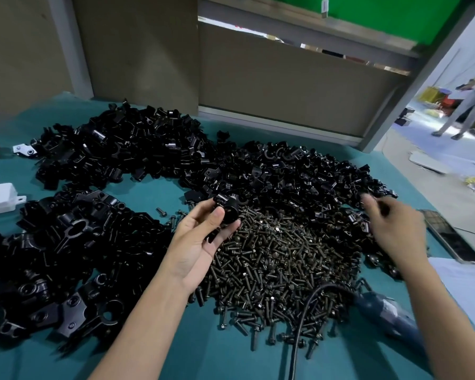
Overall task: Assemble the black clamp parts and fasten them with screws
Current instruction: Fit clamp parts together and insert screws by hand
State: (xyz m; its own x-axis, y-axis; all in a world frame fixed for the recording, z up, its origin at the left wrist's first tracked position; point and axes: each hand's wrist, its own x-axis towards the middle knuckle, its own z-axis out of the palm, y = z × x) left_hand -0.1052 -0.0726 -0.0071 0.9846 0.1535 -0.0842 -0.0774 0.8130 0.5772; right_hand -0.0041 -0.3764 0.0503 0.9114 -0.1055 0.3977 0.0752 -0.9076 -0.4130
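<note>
Black clamp part (226, 211): gripped in the left hand (200, 242) between the thumb and curled fingers, palm turned up. It is raised above the upper left edge of the screw pile (280, 264). The part is rounded, so no long axis can be read.

Right hand (395, 231): blurred, palm down, with the fingertips at the near right edge of the heap of clamp parts (299, 176). Whether it grasps anything cannot be determined.

Governing relation: the heap lies directly ahead of the right hand and slightly to its left, so the right hand is the nearer one for picking a mating part. The screw pile lies on the teal table (159, 187) between both hands, touching the heap. A powered driver (387, 314) rests near the right forearm, and no hand holds it.
</note>
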